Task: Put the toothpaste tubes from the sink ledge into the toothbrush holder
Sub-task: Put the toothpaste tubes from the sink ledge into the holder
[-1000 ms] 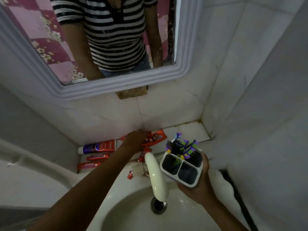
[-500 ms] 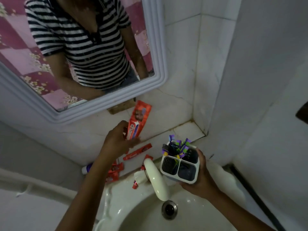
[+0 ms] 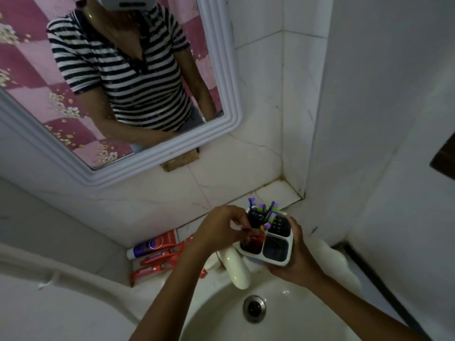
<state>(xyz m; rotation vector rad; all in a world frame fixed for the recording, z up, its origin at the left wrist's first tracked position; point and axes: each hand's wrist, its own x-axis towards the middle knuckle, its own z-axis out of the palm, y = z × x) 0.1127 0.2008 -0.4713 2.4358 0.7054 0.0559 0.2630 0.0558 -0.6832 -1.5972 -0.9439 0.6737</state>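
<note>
So, white tiled wall (image 3: 258,156) corner fills the top and right, and a mirror (image 3: 221,70) with a moulded white frame hangs tilted on it, reflecting a person in a black-and-white striped shirt. White basin (image 3: 221,316) sits at the bottom with a round metal drain (image 3: 254,308) and a cream faucet spout (image 3: 237,269) over it. Tiled sink ledge (image 3: 275,193) runs behind the basin into the corner.

Right hand (image 3: 294,257) is wrapped around the outside of a white toothbrush holder (image 3: 290,238), holding it up over the basin edge, tilted toward the camera. Holder has four compartments; far-left one holds toothbrushes (image 3: 263,212) with purple and green heads, the two right ones look dark, can't tell what's in them. Left hand (image 3: 219,230) is at the holder's left rim, fingers pinched on a red toothpaste tube (image 3: 254,241) that stands in the near-left compartment, mostly sunk inside.

More toothpaste tubes still on the ledge, left of the faucet, lying flat side by side: one tube with a blue-purple end and white cap (image 3: 152,246) nearest the wall, two red tubes (image 3: 157,260) in front of it. A small red piece (image 3: 203,273) lies by the left forearm, too hidden to tell what it is
</note>
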